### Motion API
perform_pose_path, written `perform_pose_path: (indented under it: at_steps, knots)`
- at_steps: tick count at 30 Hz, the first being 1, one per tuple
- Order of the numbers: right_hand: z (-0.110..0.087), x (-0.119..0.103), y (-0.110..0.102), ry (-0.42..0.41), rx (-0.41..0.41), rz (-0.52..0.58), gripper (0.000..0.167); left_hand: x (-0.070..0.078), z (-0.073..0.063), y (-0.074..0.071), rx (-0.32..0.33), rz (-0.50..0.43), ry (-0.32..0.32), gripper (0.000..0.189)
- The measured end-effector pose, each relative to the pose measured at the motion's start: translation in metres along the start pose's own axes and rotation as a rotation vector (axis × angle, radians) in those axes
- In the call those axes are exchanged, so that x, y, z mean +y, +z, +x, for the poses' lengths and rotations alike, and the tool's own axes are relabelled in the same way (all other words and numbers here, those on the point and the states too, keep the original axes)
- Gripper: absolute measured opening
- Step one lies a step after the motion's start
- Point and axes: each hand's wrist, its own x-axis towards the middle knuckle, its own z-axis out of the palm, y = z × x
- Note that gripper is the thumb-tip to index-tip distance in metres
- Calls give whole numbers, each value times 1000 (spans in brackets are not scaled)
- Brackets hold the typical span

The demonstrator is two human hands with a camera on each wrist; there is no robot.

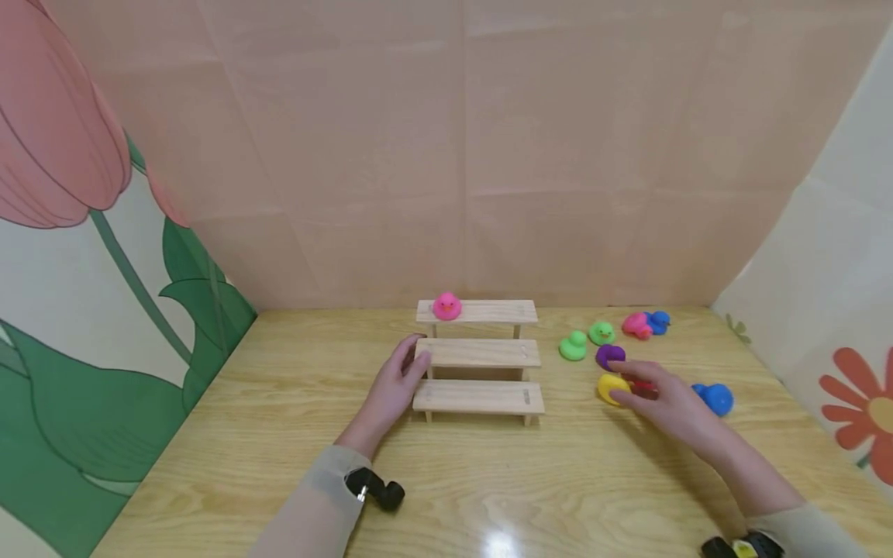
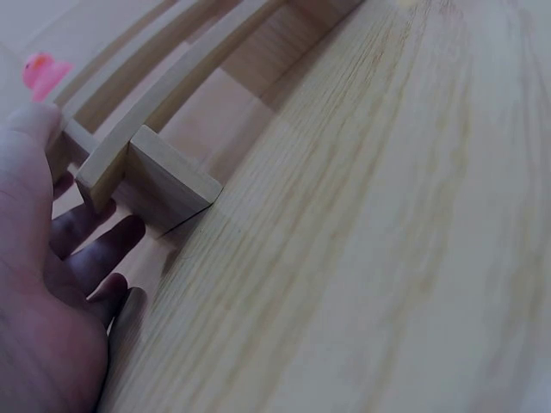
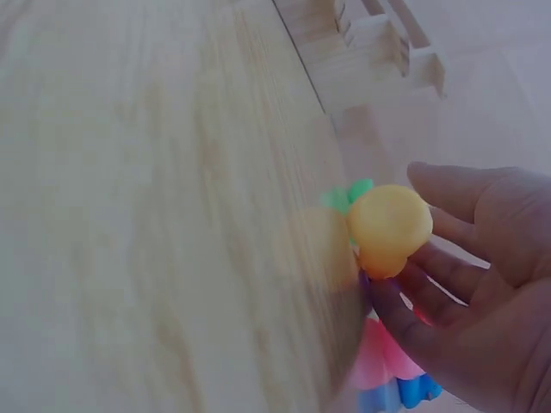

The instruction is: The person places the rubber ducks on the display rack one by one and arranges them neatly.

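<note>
A three-tier wooden step stand (image 1: 477, 353) stands on the table, a pink rubber duck (image 1: 447, 306) at the left of its top tier. My left hand (image 1: 398, 384) grips the stand's left end, thumb at the middle tier and fingers curled behind; in the left wrist view they reach around the wooden supports (image 2: 172, 176). My right hand (image 1: 666, 403) is at a yellow rubber duck (image 1: 612, 389), thumb and fingers spread around it; in the right wrist view the yellow duck (image 3: 389, 225) lies just off the fingertips. A red duck (image 1: 643, 385) is partly hidden under this hand.
Near the right hand are a purple duck (image 1: 610, 356), two green ducks (image 1: 574, 346) and a blue duck (image 1: 717, 399). Farther back, a pink duck (image 1: 636, 325) touches another blue duck (image 1: 657, 322). A pinkish backdrop (image 1: 460, 155) closes the table's rear.
</note>
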Motion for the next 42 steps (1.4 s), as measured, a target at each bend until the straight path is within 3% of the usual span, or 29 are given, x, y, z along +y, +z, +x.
perform_pose_path:
  at_steps: [6,18,42]
  knots:
    - [1,7,5,1,-34,32,54,-1,0,0,-2,10,-1,63]
    - [0,18,4,54,-87,21,62,0,0,0,-2,10,-2,66]
    - [2,15,7,93,-55,4,66,-2,1,0,5,-23,18,62]
